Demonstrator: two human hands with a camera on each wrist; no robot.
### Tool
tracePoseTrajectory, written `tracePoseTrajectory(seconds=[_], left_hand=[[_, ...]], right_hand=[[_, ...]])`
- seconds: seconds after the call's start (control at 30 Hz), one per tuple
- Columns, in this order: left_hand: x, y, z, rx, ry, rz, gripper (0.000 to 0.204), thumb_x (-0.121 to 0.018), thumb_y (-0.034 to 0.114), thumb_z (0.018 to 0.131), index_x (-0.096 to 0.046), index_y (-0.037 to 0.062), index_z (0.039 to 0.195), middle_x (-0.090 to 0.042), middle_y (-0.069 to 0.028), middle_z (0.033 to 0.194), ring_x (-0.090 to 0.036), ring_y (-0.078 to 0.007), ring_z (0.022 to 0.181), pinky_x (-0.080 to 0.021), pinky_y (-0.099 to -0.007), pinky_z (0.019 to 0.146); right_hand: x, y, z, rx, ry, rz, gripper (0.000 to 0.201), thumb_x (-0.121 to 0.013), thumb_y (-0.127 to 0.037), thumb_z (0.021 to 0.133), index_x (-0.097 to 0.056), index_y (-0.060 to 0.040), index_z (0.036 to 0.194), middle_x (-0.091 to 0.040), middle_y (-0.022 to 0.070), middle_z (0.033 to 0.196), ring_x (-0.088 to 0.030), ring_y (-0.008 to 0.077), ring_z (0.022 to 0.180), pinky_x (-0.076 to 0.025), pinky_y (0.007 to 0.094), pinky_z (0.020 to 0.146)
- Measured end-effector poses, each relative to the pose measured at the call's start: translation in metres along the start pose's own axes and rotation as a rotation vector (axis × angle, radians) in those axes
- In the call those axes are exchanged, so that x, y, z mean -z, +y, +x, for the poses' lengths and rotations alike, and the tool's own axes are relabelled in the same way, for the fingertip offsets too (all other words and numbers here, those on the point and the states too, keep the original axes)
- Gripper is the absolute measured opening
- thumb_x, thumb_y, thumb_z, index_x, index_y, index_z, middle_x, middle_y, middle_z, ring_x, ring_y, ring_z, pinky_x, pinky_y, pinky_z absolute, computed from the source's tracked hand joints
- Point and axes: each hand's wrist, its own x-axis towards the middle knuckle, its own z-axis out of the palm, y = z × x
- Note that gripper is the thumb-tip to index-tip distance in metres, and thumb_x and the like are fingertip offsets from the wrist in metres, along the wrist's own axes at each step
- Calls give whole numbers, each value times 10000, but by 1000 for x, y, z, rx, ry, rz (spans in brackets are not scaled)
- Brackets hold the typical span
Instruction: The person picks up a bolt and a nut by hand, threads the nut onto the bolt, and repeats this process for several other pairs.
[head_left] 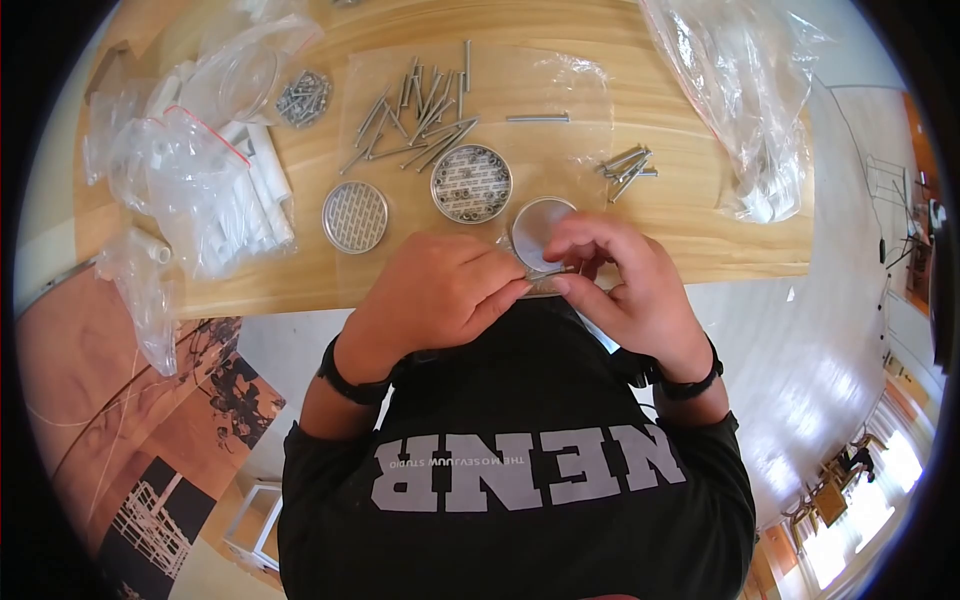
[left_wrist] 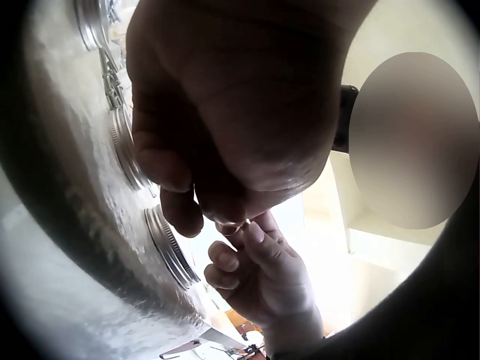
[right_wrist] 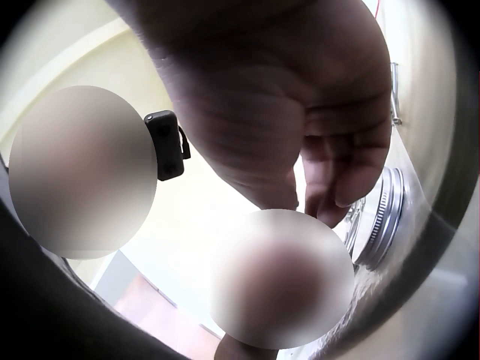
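Observation:
In the head view a slim metal bolt (head_left: 548, 272) lies crosswise between the two hands, close to the table's front edge. My left hand (head_left: 440, 290) pinches one end of it between thumb and forefinger. At the other end, the thumb and fingertips of my right hand (head_left: 625, 280) close round the tip; whether a small nut sits there I cannot tell. Just beyond the hands stands a round metal tin (head_left: 538, 228), partly covered by the right fingers. Another round tin (head_left: 471, 184) holds small ring-shaped nuts. The left wrist view shows both hands (left_wrist: 274, 281) meeting at the fingertips.
Many loose bolts (head_left: 425, 115) lie on a clear plastic sheet, with a smaller group of bolts (head_left: 630, 172) to the right. A round lid (head_left: 355, 217) and a heap of small metal parts (head_left: 304, 98) lie leftward. Bagged white tubes (head_left: 255, 195) and a plastic bag (head_left: 750, 100) flank them.

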Motion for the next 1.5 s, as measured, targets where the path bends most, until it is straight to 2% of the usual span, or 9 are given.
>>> tracePoseTrajectory(seconds=[0.13,0.2,0.3,0.4,0.6,0.8,1.13,1.43,1.5], left_hand=[[1,1,1,6,-3,8,103,-705,94,799,-615,45,802,-584,-91,687,-572,-297,589,-426,-384,503],[0,0,1,18,-2,17,103,-706,129,809,-621,71,803,-588,-76,682,-577,-289,599,-435,-385,512],[-2,-1,0,17,-3,21,104,-707,131,809,-621,71,805,-588,-78,682,-579,-290,601,-437,-385,515],[-1,-3,-1,15,-2,20,108,-709,98,798,-615,46,806,-586,-94,688,-577,-300,595,-432,-384,510],[0,-2,-2,52,18,35,113,-704,164,822,-624,86,803,-559,-80,663,-567,-292,593,-434,-389,519],[-1,-2,-2,51,12,27,119,-710,163,820,-621,85,807,-556,-79,660,-565,-293,588,-432,-390,515],[-1,-3,-3,52,43,26,116,-709,161,822,-627,81,814,-569,-84,667,-572,-297,591,-438,-390,517],[1,-1,-2,40,15,7,105,-704,105,808,-618,47,822,-569,-103,680,-565,-311,594,-427,-394,518],[1,0,-4,53,10,14,105,-704,106,809,-618,47,821,-569,-104,680,-564,-313,598,-428,-395,523]], right_hand=[[14,0,0,-67,-120,-99,129,-640,-130,925,-631,-3,907,-643,60,833,-592,111,682,-455,264,579],[18,6,-1,-196,-264,-192,133,-682,-199,895,-633,-78,920,-597,93,730,-595,294,635,-456,344,559],[13,4,1,-190,-220,-277,112,-690,-170,882,-637,-81,923,-589,96,718,-588,298,621,-459,349,560],[11,2,3,26,-132,-280,106,-701,-140,865,-641,-93,939,-599,88,732,-595,289,628,-461,352,563],[-1,-3,4,-15,23,19,135,-707,-154,863,-642,-106,970,-624,76,767,-607,270,643,-463,340,564],[15,8,3,-68,-233,-296,143,-700,-186,871,-632,-99,961,-621,85,762,-582,291,624,-451,351,551],[4,-4,9,95,-76,-164,160,-717,-95,837,-628,-104,969,-627,79,811,-593,277,638,-461,355,569],[12,0,5,-187,-216,-251,69,-679,-76,876,-638,-23,894,-616,52,733,-597,183,659,-463,266,609],[13,1,5,28,-204,-341,40,-662,-53,884,-633,-34,904,-630,58,786,-599,172,676,-464,264,610]])
